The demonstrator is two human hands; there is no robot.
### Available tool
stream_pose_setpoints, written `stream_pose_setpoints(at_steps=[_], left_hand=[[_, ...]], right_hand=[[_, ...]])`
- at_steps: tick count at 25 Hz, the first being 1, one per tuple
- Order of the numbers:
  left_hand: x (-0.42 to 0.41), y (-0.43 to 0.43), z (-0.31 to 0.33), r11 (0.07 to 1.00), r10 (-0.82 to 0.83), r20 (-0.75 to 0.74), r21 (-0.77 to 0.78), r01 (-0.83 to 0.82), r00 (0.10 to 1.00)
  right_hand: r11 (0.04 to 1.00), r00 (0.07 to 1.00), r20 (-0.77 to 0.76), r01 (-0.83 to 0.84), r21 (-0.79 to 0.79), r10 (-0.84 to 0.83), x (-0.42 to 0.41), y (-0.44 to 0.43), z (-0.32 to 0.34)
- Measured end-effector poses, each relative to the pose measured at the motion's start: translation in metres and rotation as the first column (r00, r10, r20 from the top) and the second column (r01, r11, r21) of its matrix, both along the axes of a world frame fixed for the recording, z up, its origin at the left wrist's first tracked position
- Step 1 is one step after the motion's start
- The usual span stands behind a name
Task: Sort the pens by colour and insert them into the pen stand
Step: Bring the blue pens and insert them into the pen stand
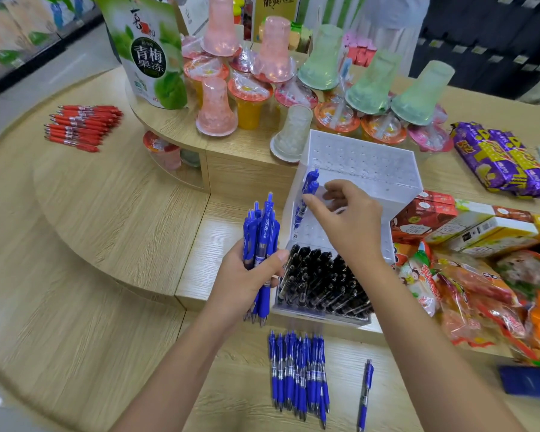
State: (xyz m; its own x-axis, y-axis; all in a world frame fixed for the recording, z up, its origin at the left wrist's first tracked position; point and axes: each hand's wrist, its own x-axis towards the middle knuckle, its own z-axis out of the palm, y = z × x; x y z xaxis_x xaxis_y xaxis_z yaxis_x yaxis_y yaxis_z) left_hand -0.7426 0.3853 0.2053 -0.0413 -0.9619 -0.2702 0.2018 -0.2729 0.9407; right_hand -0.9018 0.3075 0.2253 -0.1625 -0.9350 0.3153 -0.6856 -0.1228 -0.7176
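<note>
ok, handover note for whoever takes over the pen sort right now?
Left hand grips a blue bundle.
Right hand is at a blue pen in the middle tier of the stand; grip unclear.
Done: black pens fill the bottom tier.
Left: the bundle, table blues, red pens. Top tier has no pens yet.

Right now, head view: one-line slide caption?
Left hand grips a blue pen bundle; right hand pinches a blue pen in the white pen stand, behind the black pens.
</note>
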Motion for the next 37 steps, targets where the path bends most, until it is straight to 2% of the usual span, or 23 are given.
stream_pose_setpoints(at_steps=[1, 3, 5, 7, 10, 16, 19, 21, 23, 26, 28, 34, 37], left_hand=[[0.000, 0.000, 0.001, 1.000, -0.006, -0.010, -0.005, 0.006, 1.000], [-0.002, 0.001, 0.004, 1.000, -0.019, -0.028, -0.008, 0.018, 0.999], [-0.005, 0.001, 0.005, 0.999, -0.031, -0.035, -0.016, 0.030, 0.999], [-0.008, 0.002, 0.007, 0.998, -0.047, -0.036, -0.030, 0.046, 0.998], [-0.009, 0.003, 0.008, 0.997, -0.069, -0.015, -0.026, 0.068, 0.998], [-0.014, 0.004, 0.008, 0.996, -0.086, -0.017, -0.023, 0.086, 0.996], [-0.010, 0.007, 0.006, 0.998, -0.060, -0.015, -0.001, 0.060, 0.998], [-0.006, 0.008, 0.002, 0.999, -0.018, -0.023, 0.031, 0.019, 1.000], [-0.002, 0.009, -0.003, 0.998, 0.026, -0.027, 0.060, -0.024, 0.999], [0.000, 0.011, -0.005, 0.996, 0.052, -0.030, 0.073, -0.050, 0.998], [0.000, 0.012, -0.004, 0.997, 0.044, -0.021, 0.060, -0.042, 0.999], [0.002, 0.010, -0.001, 0.998, 0.051, -0.047, 0.039, -0.049, 0.998], [0.000, 0.010, 0.001, 0.999, 0.037, -0.061, 0.033, -0.035, 0.997]], right_hand=[[1.000, 0.999, 0.047, -0.002, 0.026, 0.001, -0.002, 0.006, 0.005], [0.975, 0.977, 0.182, -0.142, 0.169, 0.111, 0.000, 0.023, 0.014], [0.870, 0.907, 0.337, -0.366, 0.329, 0.254, 0.009, 0.040, 0.018], [0.808, 0.855, 0.422, -0.464, 0.363, 0.301, 0.014, 0.051, 0.017], [0.829, 0.857, 0.438, -0.440, 0.345, 0.272, 0.012, 0.054, 0.019], [0.907, 0.936, 0.310, -0.271, 0.324, 0.169, 0.015, 0.051, 0.026], [0.951, 0.908, 0.416, -0.178, 0.252, 0.060, 0.005, 0.043, 0.040], [0.990, 0.886, 0.464, -0.077, 0.119, 0.013, -0.008, 0.032, 0.050], [1.000, 0.925, 0.379, -0.005, -0.021, 0.013, -0.016, 0.020, 0.055], [0.992, 0.986, 0.164, -0.011, -0.122, 0.031, -0.010, 0.006, 0.046], [0.992, 0.996, 0.087, -0.026, -0.121, 0.037, -0.004, 0.003, 0.033], [0.996, 0.996, -0.010, -0.084, -0.039, 0.084, 0.003, 0.004, 0.001], [0.994, 0.994, -0.001, -0.110, 0.017, 0.110, 0.006, 0.007, -0.007]])
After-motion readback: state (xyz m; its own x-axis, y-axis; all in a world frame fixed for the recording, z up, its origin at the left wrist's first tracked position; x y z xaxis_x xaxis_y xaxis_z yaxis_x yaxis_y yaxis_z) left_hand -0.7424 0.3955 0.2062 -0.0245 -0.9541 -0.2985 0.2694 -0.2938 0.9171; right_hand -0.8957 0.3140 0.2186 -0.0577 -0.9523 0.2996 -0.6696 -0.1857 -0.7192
